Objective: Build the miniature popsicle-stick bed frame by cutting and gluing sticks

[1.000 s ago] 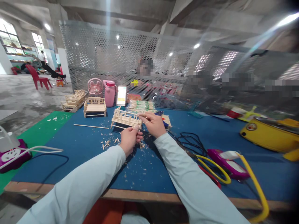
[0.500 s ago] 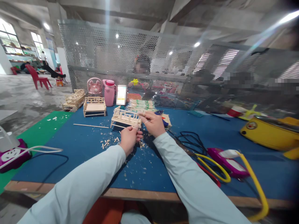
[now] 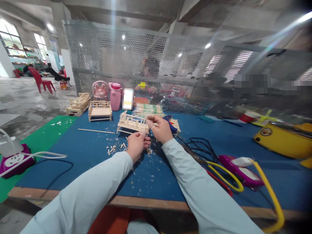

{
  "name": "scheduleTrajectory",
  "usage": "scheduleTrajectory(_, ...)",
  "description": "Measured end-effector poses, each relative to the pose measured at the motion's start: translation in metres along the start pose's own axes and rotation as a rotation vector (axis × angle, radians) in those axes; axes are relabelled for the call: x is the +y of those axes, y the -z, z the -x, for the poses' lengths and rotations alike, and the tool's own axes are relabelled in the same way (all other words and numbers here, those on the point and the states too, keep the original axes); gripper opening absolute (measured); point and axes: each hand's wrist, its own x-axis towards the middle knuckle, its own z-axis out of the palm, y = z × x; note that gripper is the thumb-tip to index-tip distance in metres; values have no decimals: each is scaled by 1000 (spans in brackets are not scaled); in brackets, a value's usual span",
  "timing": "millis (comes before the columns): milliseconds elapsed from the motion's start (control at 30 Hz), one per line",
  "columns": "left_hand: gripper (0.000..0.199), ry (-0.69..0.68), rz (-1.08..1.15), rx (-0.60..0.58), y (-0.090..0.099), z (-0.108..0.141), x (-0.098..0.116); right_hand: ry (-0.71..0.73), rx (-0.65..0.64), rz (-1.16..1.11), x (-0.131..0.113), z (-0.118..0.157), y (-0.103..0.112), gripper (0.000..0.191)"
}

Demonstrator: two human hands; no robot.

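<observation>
A small model bench built from thin wooden sticks point(image 3: 131, 123) stands tilted on the blue table, one end toward me. My left hand point(image 3: 136, 143) is closed on its near right corner, thumb and fingers pinched together. At the model's upper right end my right hand point(image 3: 159, 128) is also closed, its fingertips pinched on the end of the top rail. Whether a separate small piece is between those fingertips I cannot tell. Short cut stick pieces point(image 3: 112, 149) and pale shavings lie near my left hand. A long thin stick point(image 3: 96, 131) rests to the left.
Finished-looking stick models point(image 3: 99, 111) stand at the back left, by a pink bottle point(image 3: 115, 97) and a lit phone point(image 3: 127, 99). Bundled sticks point(image 3: 148, 110) lie behind. On the right are cables, a purple power strip point(image 3: 240, 170) and a yellow pot point(image 3: 280, 139). A perforated metal screen point(image 3: 109, 58) closes the back.
The whole view has shifted slightly, so things appear a little further right. Both hands keep nearly the same grip on the stick model.
</observation>
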Motion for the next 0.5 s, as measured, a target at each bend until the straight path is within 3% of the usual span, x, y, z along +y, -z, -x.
scheduleTrajectory(400,19,9,19,13,-1,-3,0,21,25,-48,2,1,0,22)
scheduleTrajectory(500,19,12,14,16,-1,-1,0,36,106,-36,-3,-1,10,24)
